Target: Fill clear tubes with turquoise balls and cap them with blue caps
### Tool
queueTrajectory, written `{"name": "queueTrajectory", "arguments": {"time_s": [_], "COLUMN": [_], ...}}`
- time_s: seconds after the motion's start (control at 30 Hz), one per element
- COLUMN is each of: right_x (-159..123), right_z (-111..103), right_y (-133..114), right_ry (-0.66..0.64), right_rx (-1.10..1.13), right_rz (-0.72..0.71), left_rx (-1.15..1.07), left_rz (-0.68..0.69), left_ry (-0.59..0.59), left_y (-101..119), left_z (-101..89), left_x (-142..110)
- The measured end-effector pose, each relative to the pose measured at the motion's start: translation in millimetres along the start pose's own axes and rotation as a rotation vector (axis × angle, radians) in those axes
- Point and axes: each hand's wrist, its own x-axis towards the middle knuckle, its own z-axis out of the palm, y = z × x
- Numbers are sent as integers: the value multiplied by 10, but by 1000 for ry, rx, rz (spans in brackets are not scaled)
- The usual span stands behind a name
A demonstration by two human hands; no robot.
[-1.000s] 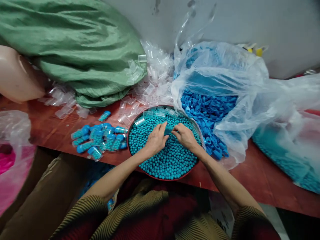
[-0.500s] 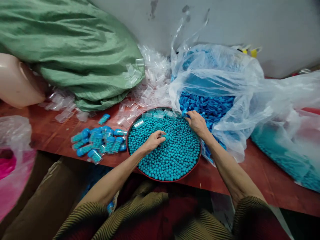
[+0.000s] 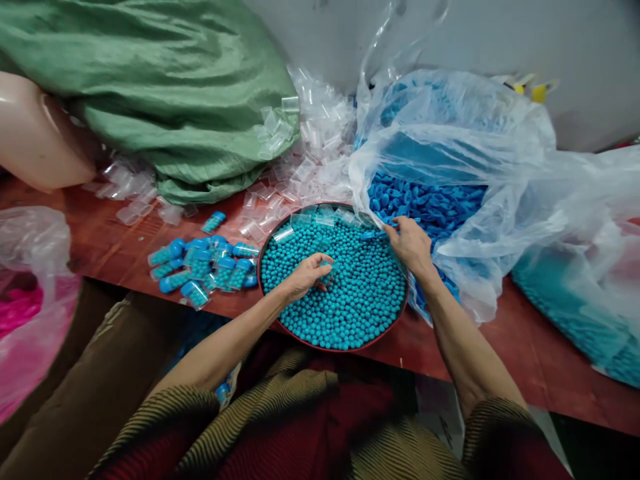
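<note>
Over the round tray (image 3: 345,349) of turquoise beads (image 3: 345,313), my left hand (image 3: 309,275) is closed with its fingers curled round a small clear plastic tube (image 3: 331,265), mostly hidden by the fingers. My right hand (image 3: 413,245) is at the tray's right rim, beside the mouth of a clear plastic bag (image 3: 367,180) full of blue caps (image 3: 425,203). Its thumb and fingers are pinched on a blue cap (image 3: 391,225), only partly visible. Several empty clear tubes (image 3: 284,234) lie on the beads along the tray's far side.
Left of the tray lie filled tubes with blue caps (image 3: 200,263). Empty clear tubes (image 3: 320,127) are heaped behind, against a green sack (image 3: 200,93). A pale plastic container (image 3: 40,133) stands far left, and a bag of turquoise beads (image 3: 575,313) lies right on the red table (image 3: 475,347).
My right hand has shifted slightly right, its fingers turned toward the caps. My left hand stays over the beads, tilted a little. The whole view has moved slightly.
</note>
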Motion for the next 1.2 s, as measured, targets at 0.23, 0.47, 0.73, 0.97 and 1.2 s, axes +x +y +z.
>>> {"name": "queueTrajectory", "arguments": {"time_s": [0.23,0.47,0.73,0.97,1.2], "right_x": [-104,-329,-166,-136,-390], "right_z": [156,169,-118,287,261], "right_y": [-35,-8,-51,-388,-425], "right_ry": [-86,-325,-159,-238,-242], "right_rx": [-91,139,232,-119,173], "right_rz": [-265,-428,-91,-169,-341], "left_rx": [-14,12,110,110,125], "left_rz": [-15,8,35,60,49], "left_ry": [7,29,50,53,33], "left_y": [-28,-34,-67,-59,-62], "left_z": [-13,-3,-47,-23,-2], "left_x": [-39,-78,-103,-102,-85]}}
